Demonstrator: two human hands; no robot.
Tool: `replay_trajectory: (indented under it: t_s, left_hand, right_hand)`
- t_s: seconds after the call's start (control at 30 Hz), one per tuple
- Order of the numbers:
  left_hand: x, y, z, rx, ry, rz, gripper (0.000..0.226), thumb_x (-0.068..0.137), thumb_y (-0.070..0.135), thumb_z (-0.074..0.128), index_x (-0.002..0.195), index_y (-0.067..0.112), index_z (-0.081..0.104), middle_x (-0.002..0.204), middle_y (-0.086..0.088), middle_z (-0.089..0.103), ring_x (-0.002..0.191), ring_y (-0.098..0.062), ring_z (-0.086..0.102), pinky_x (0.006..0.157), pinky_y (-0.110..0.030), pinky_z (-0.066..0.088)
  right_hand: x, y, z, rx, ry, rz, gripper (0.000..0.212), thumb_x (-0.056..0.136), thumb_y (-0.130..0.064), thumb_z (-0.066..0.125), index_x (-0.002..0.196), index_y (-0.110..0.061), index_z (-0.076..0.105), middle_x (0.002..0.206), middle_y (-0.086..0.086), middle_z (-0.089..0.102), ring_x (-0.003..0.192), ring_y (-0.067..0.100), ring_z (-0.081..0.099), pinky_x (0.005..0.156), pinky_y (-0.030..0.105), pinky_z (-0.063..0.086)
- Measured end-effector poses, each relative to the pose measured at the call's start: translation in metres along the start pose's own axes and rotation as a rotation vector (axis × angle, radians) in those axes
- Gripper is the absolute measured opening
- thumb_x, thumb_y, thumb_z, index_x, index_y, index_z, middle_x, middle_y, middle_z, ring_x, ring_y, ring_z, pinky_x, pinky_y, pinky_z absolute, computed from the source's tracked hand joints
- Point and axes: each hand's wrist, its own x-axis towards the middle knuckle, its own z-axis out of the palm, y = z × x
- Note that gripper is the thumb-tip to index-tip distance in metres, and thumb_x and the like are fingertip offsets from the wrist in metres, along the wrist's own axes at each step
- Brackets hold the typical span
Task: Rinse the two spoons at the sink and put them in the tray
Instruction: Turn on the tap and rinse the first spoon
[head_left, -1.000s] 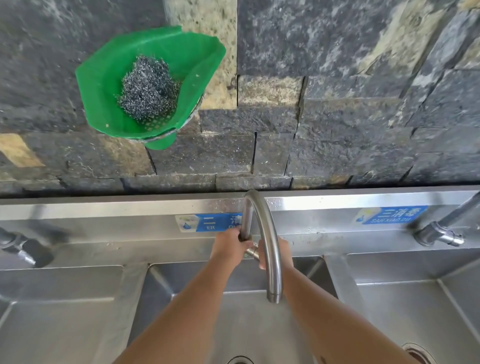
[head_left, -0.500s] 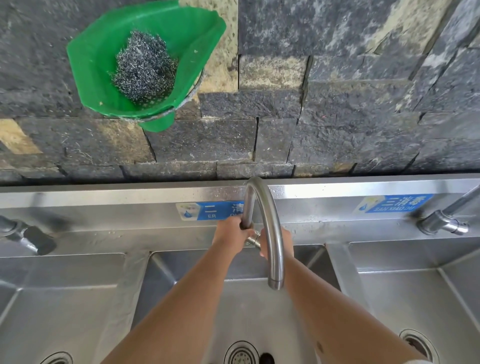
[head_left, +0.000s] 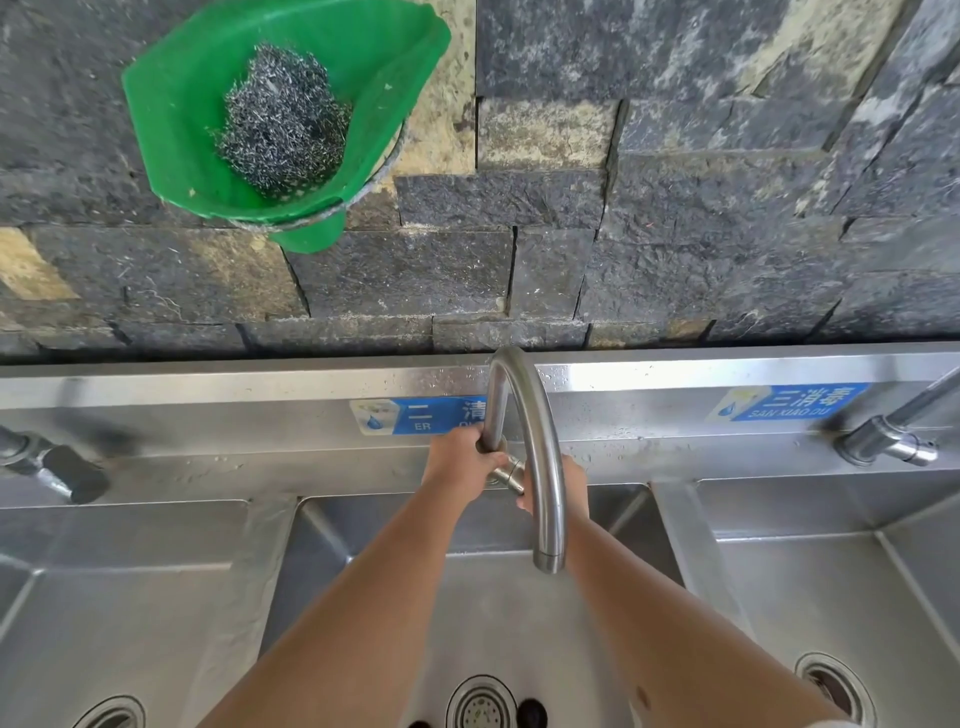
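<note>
Up on the wall, one green basket (head_left: 208, 130) keeps one steel scourer (head_left: 283, 119) handy. Left hand (head_left: 460, 462) grips the tap pipe (head_left: 540, 452), probably steadying it; right hand (head_left: 563, 486) sits behind, its grasp hidden. Three basins, three taps; neither spoons nor tray in sight.

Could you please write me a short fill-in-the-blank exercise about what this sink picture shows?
1. The left hand grips the upright pipe of the ____ over the middle basin.
2. The steel wool sits in a ____ plastic holder on the stone wall.
3. From the faucet spout, ____ water is running.
4. The right hand is partly hidden ____ the curved faucet.

Missing words: faucet; green; no; behind
</note>
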Motion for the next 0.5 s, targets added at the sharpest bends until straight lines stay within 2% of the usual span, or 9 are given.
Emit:
replay_trajectory:
  t_s: [0.03,0.1,0.17,0.23,0.3,0.37,0.43,0.5]
  left_hand:
    - [0.000,-0.001,0.000,-0.002,0.003,0.002,0.038,0.085,0.008,0.060,0.059,0.032,0.048,0.065,0.010,0.048,0.055,-0.005,0.045,0.043,-0.017,0.032]
    - [0.001,-0.002,0.001,-0.011,-0.002,0.001,0.039,0.085,0.007,0.060,0.058,0.033,0.048,0.065,0.010,0.048,0.055,-0.006,0.044,0.043,-0.018,0.032]
    - [0.002,-0.004,0.003,-0.041,-0.003,-0.008,0.038,0.084,0.007,0.061,0.058,0.032,0.049,0.065,0.009,0.049,0.054,-0.006,0.044,0.043,-0.019,0.033]
    - [0.003,-0.007,0.004,-0.064,0.007,-0.010,0.037,0.083,0.009,0.062,0.057,0.032,0.050,0.066,0.009,0.050,0.054,-0.006,0.044,0.043,-0.019,0.033]
    - [0.004,-0.010,0.007,-0.077,0.016,0.000,0.037,0.083,0.011,0.063,0.058,0.034,0.051,0.067,0.010,0.051,0.056,-0.006,0.046,0.044,-0.018,0.033]
    - [0.004,-0.011,0.008,-0.109,0.015,0.004,0.036,0.082,0.013,0.065,0.060,0.038,0.053,0.070,0.010,0.054,0.060,-0.006,0.051,0.047,-0.018,0.037]
    - [0.002,-0.013,0.007,-0.180,-0.010,-0.020,0.033,0.082,0.014,0.067,0.066,0.042,0.057,0.077,0.008,0.060,0.069,-0.012,0.061,0.057,-0.026,0.052]
    - [-0.003,-0.019,0.009,-0.293,-0.062,-0.075,0.025,0.083,0.015,0.067,0.086,0.040,0.065,0.095,0.002,0.067,0.089,-0.023,0.067,0.078,-0.041,0.060]
  right_hand:
    - [-0.001,0.000,-0.001,0.004,-0.003,0.041,0.014,0.094,-0.001,0.052,0.082,-0.006,0.057,0.103,0.024,0.065,0.106,0.039,0.062,0.094,0.047,0.048]
    - [-0.004,-0.001,-0.001,0.018,-0.015,0.004,0.016,0.094,-0.001,0.052,0.081,-0.005,0.059,0.102,0.024,0.066,0.104,0.039,0.063,0.094,0.047,0.049]
    - [-0.001,0.006,0.000,0.038,0.000,-0.022,0.021,0.094,-0.003,0.054,0.074,-0.008,0.055,0.081,0.016,0.065,0.090,0.036,0.065,0.091,0.049,0.051]
    - [0.000,0.010,0.001,0.063,-0.007,-0.016,0.007,0.093,-0.003,0.057,0.086,-0.003,0.060,0.067,0.001,0.059,0.073,0.024,0.061,0.089,0.047,0.053]
    - [0.001,0.015,0.000,0.109,-0.034,-0.011,0.014,0.093,-0.006,0.060,0.103,0.002,0.063,0.078,0.003,0.063,0.065,0.015,0.061,0.086,0.042,0.055]
    - [0.001,0.020,0.001,0.049,-0.057,-0.046,0.017,0.093,-0.010,0.062,0.107,0.000,0.064,0.083,0.002,0.063,0.061,0.004,0.058,0.085,0.037,0.055]
    - [-0.001,0.026,0.002,0.001,-0.081,-0.053,0.016,0.093,-0.014,0.062,0.105,-0.004,0.064,0.077,-0.002,0.063,0.067,0.009,0.062,0.088,0.041,0.055]
    - [-0.005,0.037,0.003,-0.008,-0.095,-0.025,0.017,0.095,-0.016,0.055,0.106,-0.005,0.062,0.074,-0.003,0.061,0.077,0.019,0.065,0.086,0.042,0.056]
